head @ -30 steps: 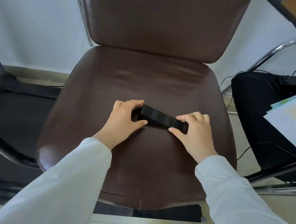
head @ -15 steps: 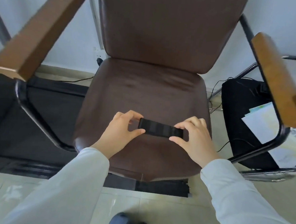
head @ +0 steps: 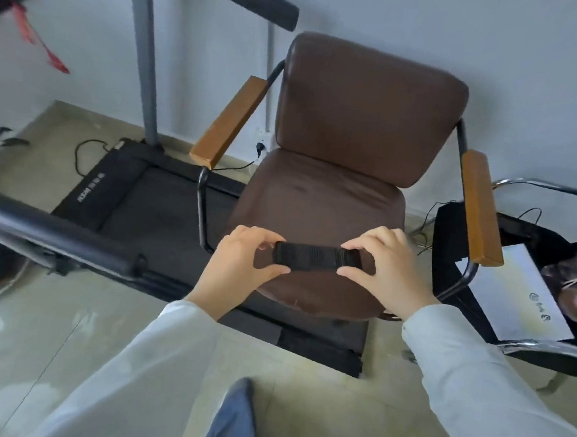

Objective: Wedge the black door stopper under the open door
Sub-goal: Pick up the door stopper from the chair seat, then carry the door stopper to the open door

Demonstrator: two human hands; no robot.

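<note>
Hands, left hand (head: pixel 239 266) and right hand (head: pixel 389 269), pinch the black door stopper (head: pixel 317 257) by its ends, lying sideways above the brown chair seat (head: pixel 319 200).

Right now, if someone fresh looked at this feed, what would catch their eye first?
First, the black door stopper, held level by its ends between the left hand and right hand, in front of the brown armchair. Next, the armchair itself, mid-frame against the wall, with wooden armrests. To its left, a black treadmill lies on the tiled floor; no door shows.
</note>
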